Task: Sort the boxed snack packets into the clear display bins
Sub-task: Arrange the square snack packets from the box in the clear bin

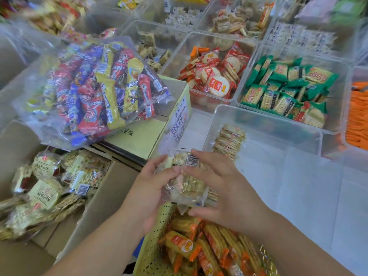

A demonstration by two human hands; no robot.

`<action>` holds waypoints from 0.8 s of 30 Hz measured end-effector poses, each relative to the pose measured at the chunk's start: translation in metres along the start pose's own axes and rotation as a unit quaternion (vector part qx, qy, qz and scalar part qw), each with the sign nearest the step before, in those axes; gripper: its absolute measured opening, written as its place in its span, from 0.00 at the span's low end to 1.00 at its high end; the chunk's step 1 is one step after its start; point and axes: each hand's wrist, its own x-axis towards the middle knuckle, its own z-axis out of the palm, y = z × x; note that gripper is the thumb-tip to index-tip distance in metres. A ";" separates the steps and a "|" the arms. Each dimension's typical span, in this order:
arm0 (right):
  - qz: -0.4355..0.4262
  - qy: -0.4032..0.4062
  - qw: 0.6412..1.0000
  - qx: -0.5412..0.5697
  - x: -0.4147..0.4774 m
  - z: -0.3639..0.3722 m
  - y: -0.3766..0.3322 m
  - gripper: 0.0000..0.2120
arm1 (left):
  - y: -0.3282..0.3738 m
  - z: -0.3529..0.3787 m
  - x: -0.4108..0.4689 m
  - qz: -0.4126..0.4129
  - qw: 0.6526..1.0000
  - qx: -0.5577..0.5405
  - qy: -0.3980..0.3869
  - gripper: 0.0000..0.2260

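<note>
Your left hand (pixel 151 188) and right hand (pixel 225 190) make one closed grip, clasping the clear-wrapped cracker bundle (pixel 185 186) between them with fingers curled round it. Just beyond your fingertips the nearest clear bin (pixel 264 116) holds one short stack of packets (pixel 229 142), and under your hands the yellow basket (pixel 155 242) holds orange-wrapped crackers (pixel 209 242). The bundle's long axis runs away from you, barcode end toward that bin.

We see our left grip (pixel 151 188) and right grip (pixel 225 188) as two bare hands with slim fingers and short, rounded nails; our left forearm (pixel 95 246) and right forearm (pixel 294 242) are bare too, smooth and uncovered all the way to the lower edge of view.
</note>
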 end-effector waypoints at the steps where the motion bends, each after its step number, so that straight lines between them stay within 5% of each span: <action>1: -0.004 0.025 1.000 -0.017 0.000 0.003 -0.005 0.39 | -0.001 0.000 -0.002 -0.003 1.000 -0.010 -0.012 0.25; 4: 0.022 0.062 0.998 0.019 -0.005 0.006 -0.015 0.32 | -0.001 -0.001 -0.007 -0.018 0.999 -0.035 -0.013 0.19; 7: 0.098 0.096 0.976 0.169 -0.011 0.006 -0.024 0.23 | -0.007 -0.006 -0.004 0.003 1.000 -0.007 0.023 0.13; 11: 0.255 0.162 0.857 0.418 -0.010 0.003 -0.031 0.15 | -0.013 -0.013 -0.009 0.044 0.995 0.080 0.035 0.13; 15: 0.374 0.233 0.762 0.475 -0.009 0.001 -0.032 0.15 | -0.011 -0.018 -0.017 0.108 0.982 0.148 0.040 0.16; 20: 0.380 0.173 0.736 0.533 -0.012 0.009 -0.039 0.16 | -0.011 -0.014 -0.024 0.119 0.976 0.180 0.012 0.18; 24: 0.390 0.198 0.739 0.513 -0.014 0.020 -0.043 0.10 | -0.010 -0.002 -0.027 0.089 0.992 0.085 0.001 0.14</action>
